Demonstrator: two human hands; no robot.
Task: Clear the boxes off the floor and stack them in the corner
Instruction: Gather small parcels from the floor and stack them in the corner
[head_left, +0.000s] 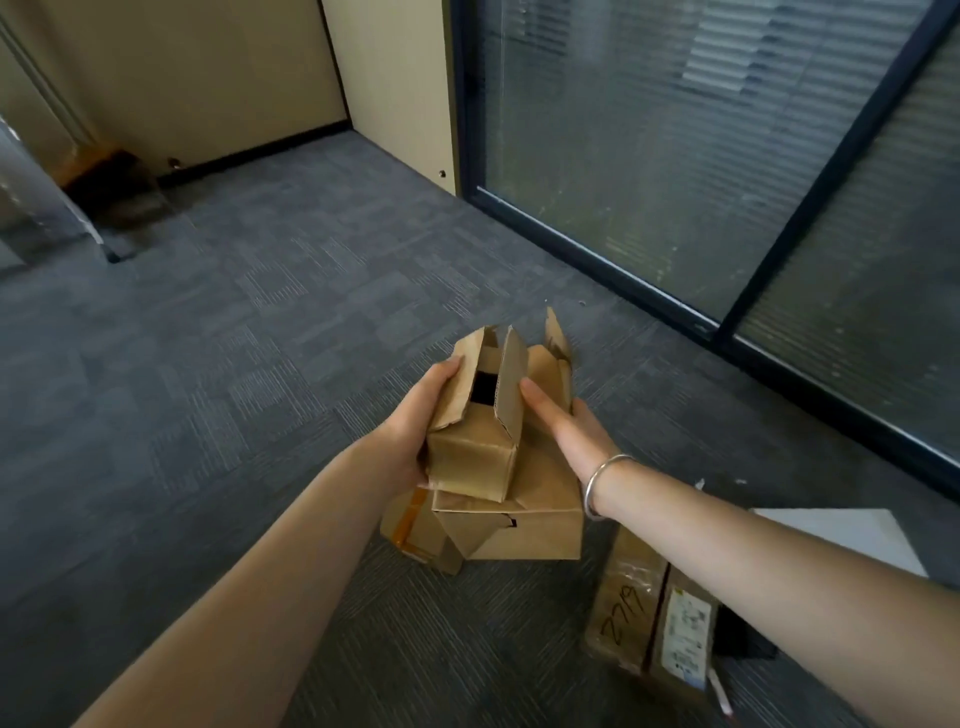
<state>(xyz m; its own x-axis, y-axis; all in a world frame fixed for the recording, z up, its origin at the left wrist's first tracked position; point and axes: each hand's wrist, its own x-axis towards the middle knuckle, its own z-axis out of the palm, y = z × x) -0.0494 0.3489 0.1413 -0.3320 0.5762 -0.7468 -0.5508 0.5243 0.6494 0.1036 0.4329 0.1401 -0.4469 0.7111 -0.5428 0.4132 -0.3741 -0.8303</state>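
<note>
I hold a small stack of brown cardboard boxes above the carpet. The small top box (475, 457) has open flaps and a dark opening; my left hand (410, 421) grips its left side. Under it lies a wider box (540, 514), and my right hand (566, 431), with a silver bangle on the wrist, presses flat against the stack's right side. A taped box (415, 530) sticks out at the lower left of the stack. Another flat box (628, 613) marked "2719" lies on the floor under my right forearm.
Grey carpet tiles (234, 364) cover the floor. A glass partition (675, 156) with dark frames runs along the right. Beige panels (208, 78) meet in a corner at the back. A dark low object (114, 192) sits at the back left. A white sheet (841, 535) lies at right.
</note>
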